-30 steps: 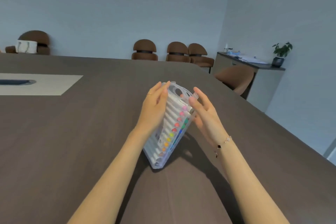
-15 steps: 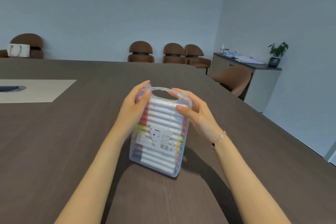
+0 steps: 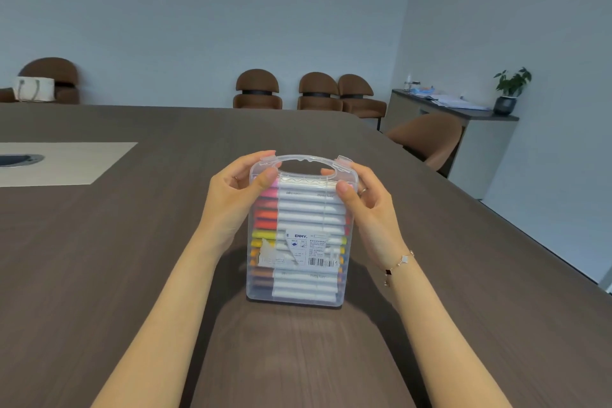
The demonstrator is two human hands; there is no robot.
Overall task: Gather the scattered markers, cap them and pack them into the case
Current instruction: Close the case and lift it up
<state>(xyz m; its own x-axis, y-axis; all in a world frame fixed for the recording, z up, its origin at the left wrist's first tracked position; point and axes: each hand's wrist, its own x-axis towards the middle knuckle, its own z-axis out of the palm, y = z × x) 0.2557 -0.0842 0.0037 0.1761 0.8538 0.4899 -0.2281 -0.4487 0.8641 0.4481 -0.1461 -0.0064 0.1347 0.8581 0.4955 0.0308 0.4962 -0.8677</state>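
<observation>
The case (image 3: pixel 299 235) stands upright on the table (image 3: pixel 99 258). The markers (image 3: pixel 308 209) lie stacked inside the case. The left hand (image 3: pixel 231 205) is at the case's left side, the right hand (image 3: pixel 371 209) at its right.

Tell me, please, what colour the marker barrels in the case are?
White, with coloured caps, seen through the clear case in the head view: markers.

Both forearms come up from the bottom of frame, converging at center. Left hand (image 3: pixel 231 205) grips the marker case (image 3: pixel 299 262) at its upper left corner, thumb on the front, fingers curled behind. Right hand (image 3: pixel 371 212) mirrors it at the upper right corner.
</observation>
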